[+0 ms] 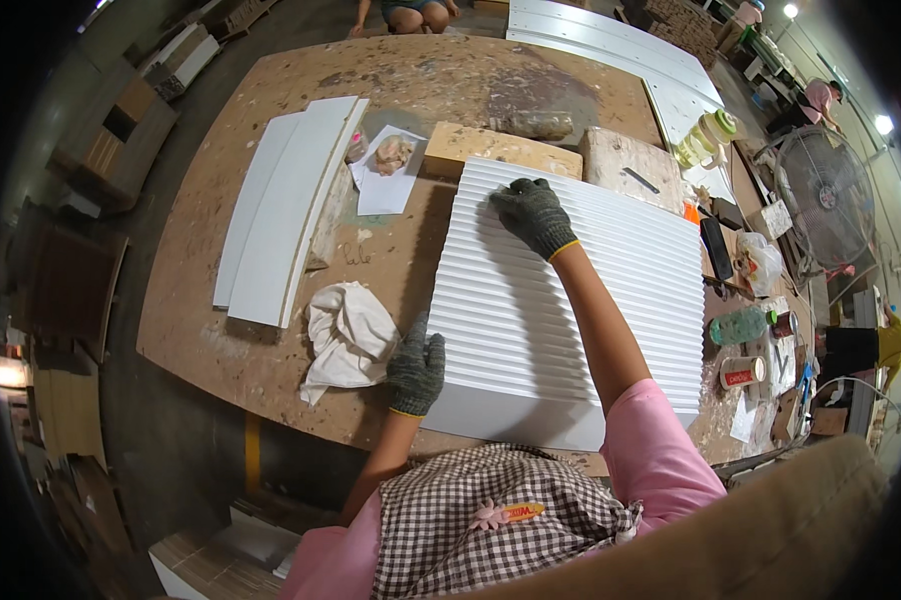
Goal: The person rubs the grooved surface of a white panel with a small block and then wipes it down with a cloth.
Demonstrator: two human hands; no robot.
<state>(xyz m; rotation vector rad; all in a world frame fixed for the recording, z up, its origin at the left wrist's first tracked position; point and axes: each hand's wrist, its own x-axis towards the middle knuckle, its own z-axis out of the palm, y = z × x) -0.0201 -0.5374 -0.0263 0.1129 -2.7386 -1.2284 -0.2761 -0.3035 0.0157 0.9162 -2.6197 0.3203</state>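
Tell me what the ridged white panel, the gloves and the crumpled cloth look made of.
Ridged white panel: perhaps painted wood or fibreboard, or plastic; smooth, low-sheen, evenly white, its core hidden.
Gloves: apparently knitted yarn, matte, judging by the speckled grey texture and yellow-edged cuffs.
Crumpled cloth: woven fabric, likely cotton, matte, going by its soft folds.

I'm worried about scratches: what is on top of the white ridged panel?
The right gloved hand appears to rest on the white ridged panel, toward its far left; the bare forearm and pink sleeve extend over it. Whatever lies beneath the hand is hidden.
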